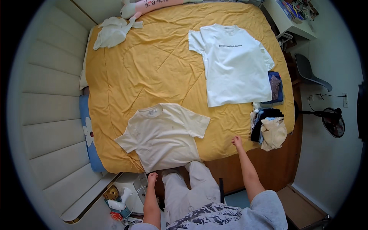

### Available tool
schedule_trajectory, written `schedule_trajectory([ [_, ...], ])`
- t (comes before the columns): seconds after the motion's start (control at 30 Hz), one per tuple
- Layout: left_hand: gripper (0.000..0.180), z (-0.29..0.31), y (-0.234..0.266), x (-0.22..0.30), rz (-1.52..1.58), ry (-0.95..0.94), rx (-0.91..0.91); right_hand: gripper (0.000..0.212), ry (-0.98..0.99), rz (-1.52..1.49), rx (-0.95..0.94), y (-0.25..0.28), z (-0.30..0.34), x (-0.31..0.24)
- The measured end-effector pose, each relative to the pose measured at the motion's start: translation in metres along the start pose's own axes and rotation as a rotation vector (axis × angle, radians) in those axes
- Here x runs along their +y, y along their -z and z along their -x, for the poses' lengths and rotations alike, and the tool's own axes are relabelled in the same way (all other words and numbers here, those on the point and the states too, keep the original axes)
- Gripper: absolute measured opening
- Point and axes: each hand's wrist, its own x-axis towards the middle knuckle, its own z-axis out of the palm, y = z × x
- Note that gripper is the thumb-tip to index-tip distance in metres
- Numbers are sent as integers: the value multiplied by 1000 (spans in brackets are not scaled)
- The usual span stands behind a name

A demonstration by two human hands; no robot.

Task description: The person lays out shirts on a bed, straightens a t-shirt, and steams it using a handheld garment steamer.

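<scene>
A cream short-sleeved T-shirt lies face up near the bed's front edge, its sleeves spread and its collar away from me. My left hand is curled closed just below the left end of its hem, and nothing shows in the fingers. Over the front edge of the bed, right of that shirt, my right hand hangs with loosely bent fingers, apart from any garment. Farther back on the right, a white T-shirt with a small dark chest print is laid out flat.
A yellow quilt covers the bed. Folded clothes are stacked at its right edge, with a blue folded garment behind. White cloth lies far left beside a plush toy. A fan stands right; a nightstand stands front left.
</scene>
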Motion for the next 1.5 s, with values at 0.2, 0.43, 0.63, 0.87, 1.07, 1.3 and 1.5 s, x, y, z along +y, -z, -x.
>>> schedule_trajectory([
  [0.2,41,-104,53,-35,64,-381,286,31,-8,269,-481,-83,24,-7],
  [0.43,43,-150,52,-2,-8,-519,585,30,-39,413,-569,-176,72,29],
  [0.63,36,-135,66,-17,12,-718,455,43,-46,486,-538,-207,123,31],
  [0.87,28,-127,78,-16,150,-631,401,40,-144,493,-430,-174,119,72],
  [1.07,20,-132,113,-20,42,-645,259,29,-121,692,-356,-139,107,96],
  [1.3,44,-138,143,103,618,-668,67,32,736,690,-196,-323,148,-49],
  [1.5,32,-140,118,155,556,-620,174,41,960,1076,-409,-510,159,-138],
])
